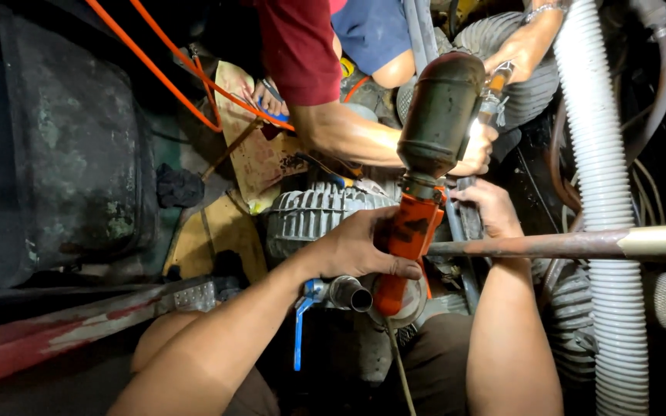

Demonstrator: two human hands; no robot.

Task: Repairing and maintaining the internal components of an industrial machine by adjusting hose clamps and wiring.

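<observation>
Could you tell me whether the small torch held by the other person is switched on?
On. The torch throws a bright glare onto the dark cylinder.

You have one orange power tool (410,231), one white corrugated hose (603,154), one blue-handled valve (306,312) — and two orange cables (156,69).

Orange drill (406,246), white ribbed hose (607,154), blue valve handle (302,323).
</observation>
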